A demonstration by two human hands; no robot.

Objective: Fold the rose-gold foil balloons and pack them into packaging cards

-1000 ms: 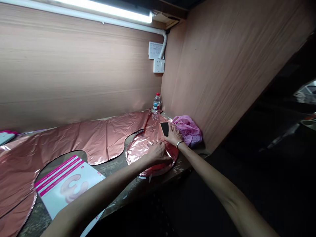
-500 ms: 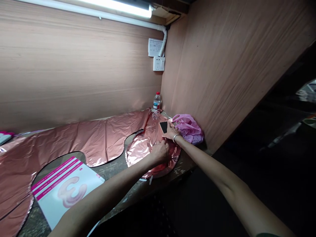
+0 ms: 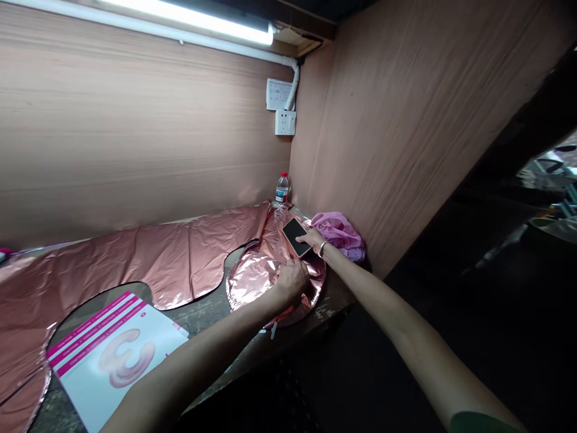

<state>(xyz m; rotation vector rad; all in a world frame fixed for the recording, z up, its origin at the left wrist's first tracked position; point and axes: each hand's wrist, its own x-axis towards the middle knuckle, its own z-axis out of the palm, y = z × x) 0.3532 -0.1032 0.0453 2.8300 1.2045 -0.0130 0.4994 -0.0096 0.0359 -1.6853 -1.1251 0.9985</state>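
Note:
A rose-pink foil balloon [image 3: 251, 276], flat and creased, lies on the worktop at the corner. My left hand [image 3: 294, 278] is closed and rests on it; the fingertips are hidden, so what they hold cannot be made out. A phone [image 3: 295, 237] with a dark screen lies on the foil just beyond. My right hand [image 3: 312, 240], with a bracelet at the wrist, reaches in from the right. One stretched finger touches the phone's screen, and the other fingers are partly hidden.
A long scalloped pink foil sheet [image 3: 180, 258] runs leftward along the wall. A white packet with a pink figure 3 [image 3: 121, 355] lies near my left forearm. A red-capped bottle [image 3: 282, 189] stands in the corner. A pink plastic bag [image 3: 340, 237] sits right of my right hand.
My right hand has drawn back from over the phone, so more of the phone shows, with a finger on its screen. My left hand stays closed on the foil. The view has shifted slightly.

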